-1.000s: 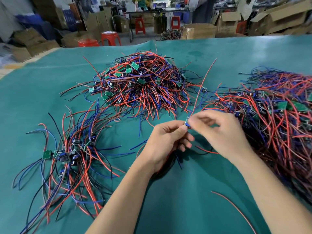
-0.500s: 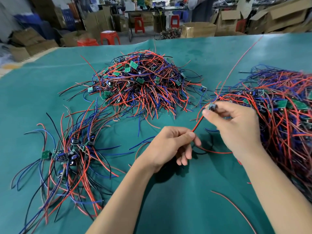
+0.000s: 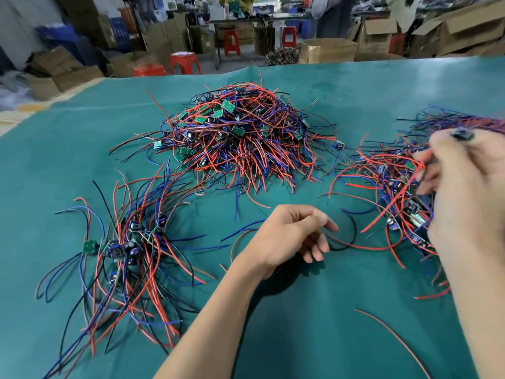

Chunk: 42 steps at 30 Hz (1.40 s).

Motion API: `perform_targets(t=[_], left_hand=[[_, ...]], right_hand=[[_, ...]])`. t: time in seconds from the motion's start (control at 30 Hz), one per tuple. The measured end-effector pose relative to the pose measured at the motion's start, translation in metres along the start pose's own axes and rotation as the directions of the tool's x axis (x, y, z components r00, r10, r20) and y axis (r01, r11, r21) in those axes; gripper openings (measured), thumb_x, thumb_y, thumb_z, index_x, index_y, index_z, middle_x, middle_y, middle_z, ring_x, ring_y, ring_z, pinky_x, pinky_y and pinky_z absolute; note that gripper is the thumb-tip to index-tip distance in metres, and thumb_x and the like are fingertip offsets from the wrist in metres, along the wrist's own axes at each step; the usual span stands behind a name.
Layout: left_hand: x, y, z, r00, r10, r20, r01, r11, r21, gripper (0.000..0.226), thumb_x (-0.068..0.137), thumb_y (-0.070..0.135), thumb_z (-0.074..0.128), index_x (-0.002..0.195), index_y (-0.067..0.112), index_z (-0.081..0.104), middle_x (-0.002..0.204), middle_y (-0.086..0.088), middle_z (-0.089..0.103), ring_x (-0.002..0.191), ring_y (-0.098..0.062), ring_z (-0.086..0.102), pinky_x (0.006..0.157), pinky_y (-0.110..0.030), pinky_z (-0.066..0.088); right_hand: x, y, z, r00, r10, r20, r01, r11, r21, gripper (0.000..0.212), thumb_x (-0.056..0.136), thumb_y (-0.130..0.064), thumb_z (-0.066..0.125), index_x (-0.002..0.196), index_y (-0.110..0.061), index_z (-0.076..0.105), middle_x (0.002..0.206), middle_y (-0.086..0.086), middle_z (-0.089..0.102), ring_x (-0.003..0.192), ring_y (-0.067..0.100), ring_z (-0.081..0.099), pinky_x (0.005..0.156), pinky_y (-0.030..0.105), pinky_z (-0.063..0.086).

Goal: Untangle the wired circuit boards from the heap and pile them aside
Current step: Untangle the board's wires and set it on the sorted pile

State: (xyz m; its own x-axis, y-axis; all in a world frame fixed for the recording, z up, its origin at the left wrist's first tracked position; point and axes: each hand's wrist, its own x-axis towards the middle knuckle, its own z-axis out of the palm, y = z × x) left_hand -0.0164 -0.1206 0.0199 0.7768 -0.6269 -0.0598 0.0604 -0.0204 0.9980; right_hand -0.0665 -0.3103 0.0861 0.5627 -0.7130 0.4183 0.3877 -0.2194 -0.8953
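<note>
Our right hand pinches a wired circuit board above the heap; our left hand hangs loosely curled, holding nothing.

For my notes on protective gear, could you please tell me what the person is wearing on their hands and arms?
Nothing that shows. The left hand and right hand are bare, with no gloves, and I see no rings. Both forearms are uncovered to the frame edge: no sleeves, watch or wrist strap in view. The right hand is motion-blurred, so small details there cannot be checked.

Teal table under wired-board heaps.
</note>
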Motion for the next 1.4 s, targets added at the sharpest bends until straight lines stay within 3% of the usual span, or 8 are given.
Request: perform_targets(t=[0.27, 0.33, 0.4, 0.6, 0.7, 0.8, 0.93, 1.4], left_hand=[[0.002, -0.009, -0.002, 0.996, 0.062, -0.065, -0.060, 0.997, 0.041, 0.010, 0.083, 0.001, 0.056, 0.080, -0.005, 0.064, 0.068, -0.010, 0.071, 0.061, -0.016, 0.067, 0.056, -0.027, 0.056], [0.006, -0.012, -0.004, 0.995, 0.039, -0.088, -0.037, 0.999, 0.026, 0.019, 0.089, -0.003, 0.059, 0.100, -0.018, 0.061, 0.083, -0.021, 0.072, 0.076, -0.026, 0.071, 0.072, -0.034, 0.059], [0.008, -0.008, -0.004, 0.999, 0.008, -0.048, -0.008, 1.000, -0.009, 0.015, 0.097, -0.003, 0.052, 0.104, -0.013, 0.060, 0.064, -0.006, 0.068, 0.054, -0.011, 0.065, 0.053, -0.020, 0.052], [0.008, -0.002, -0.005, 0.999, -0.021, -0.049, 0.023, 0.999, 0.033, 0.018, 0.099, -0.002, 0.050, 0.110, -0.007, 0.063, 0.067, -0.009, 0.063, 0.058, -0.012, 0.058, 0.061, -0.023, 0.045], [0.002, -0.008, -0.005, 0.994, 0.013, -0.108, -0.009, 0.999, 0.032, 0.021, 0.094, -0.011, 0.050, 0.104, 0.000, 0.064, 0.094, -0.006, 0.074, 0.089, -0.013, 0.069, 0.083, -0.026, 0.053], [-0.006, 0.000, -0.003, 0.995, 0.060, -0.074, -0.053, 0.994, 0.097, 0.034, 0.085, -0.010, 0.043, 0.069, 0.013, 0.061, 0.065, 0.005, 0.068, 0.058, -0.002, 0.062, 0.056, -0.016, 0.051], [-0.001, 0.007, 0.001, 0.999, 0.000, -0.050, 0.000, 1.000, 0.002, 0.019, 0.096, -0.006, 0.043, 0.085, 0.001, 0.058, 0.066, -0.012, 0.061, 0.048, -0.014, 0.055, 0.044, -0.019, 0.045], [0.000, 0.006, -0.002, 0.999, -0.020, -0.040, 0.015, 0.991, -0.137, 0.016, 0.098, -0.002, 0.046, 0.093, 0.002, 0.061, 0.064, -0.011, 0.060, 0.047, -0.012, 0.057, 0.044, -0.018, 0.045]], right_hand=[[-0.068, -0.055, 0.112, 0.763, 0.072, 0.642, -0.115, 0.993, 0.025, 0.015, 0.088, -0.018, 0.076, 0.075, -0.012, 0.075, 0.065, 0.007, 0.074, 0.044, 0.015, 0.061, 0.040, 0.027, 0.044], [-0.092, -0.060, 0.147, 0.654, 0.065, 0.754, -0.019, 0.997, -0.069, 0.025, 0.089, -0.024, 0.077, 0.074, -0.004, 0.075, 0.065, 0.011, 0.074, 0.053, 0.026, 0.069, 0.050, 0.041, 0.056], [-0.112, -0.068, 0.177, 0.559, 0.052, 0.827, 0.097, 0.987, -0.128, 0.032, 0.088, -0.029, 0.077, 0.073, -0.001, 0.074, 0.068, 0.015, 0.073, 0.065, 0.035, 0.072, 0.063, 0.052, 0.060], [-0.127, -0.068, 0.217, 0.245, 0.077, 0.966, 0.572, 0.793, -0.208, 0.058, 0.087, -0.060, 0.071, 0.063, -0.020, 0.038, 0.071, 0.001, 0.045, 0.082, 0.029, 0.054, 0.069, 0.036, 0.043], [-0.093, -0.037, 0.222, 0.354, 0.166, 0.921, 0.653, 0.661, -0.370, 0.052, 0.088, -0.058, 0.067, 0.070, -0.013, 0.050, 0.076, 0.004, 0.043, 0.092, 0.033, 0.058, 0.078, 0.037, 0.048], [-0.044, 0.000, 0.210, 0.575, 0.133, 0.807, 0.666, 0.496, -0.557, 0.024, 0.089, -0.038, 0.067, 0.103, -0.018, 0.068, 0.104, 0.015, 0.060, 0.106, 0.039, 0.065, 0.081, 0.039, 0.049], [-0.005, 0.046, 0.188, 0.706, 0.140, 0.694, 0.639, 0.299, -0.709, 0.024, 0.095, -0.037, 0.065, 0.106, -0.016, 0.063, 0.114, 0.016, 0.066, 0.106, 0.042, 0.066, 0.071, 0.039, 0.040], [0.012, 0.069, 0.167, 0.730, 0.146, 0.668, 0.467, 0.607, -0.643, 0.025, 0.087, -0.026, 0.069, 0.072, -0.006, 0.073, 0.064, 0.006, 0.069, 0.072, 0.028, 0.067, 0.067, 0.030, 0.052]])
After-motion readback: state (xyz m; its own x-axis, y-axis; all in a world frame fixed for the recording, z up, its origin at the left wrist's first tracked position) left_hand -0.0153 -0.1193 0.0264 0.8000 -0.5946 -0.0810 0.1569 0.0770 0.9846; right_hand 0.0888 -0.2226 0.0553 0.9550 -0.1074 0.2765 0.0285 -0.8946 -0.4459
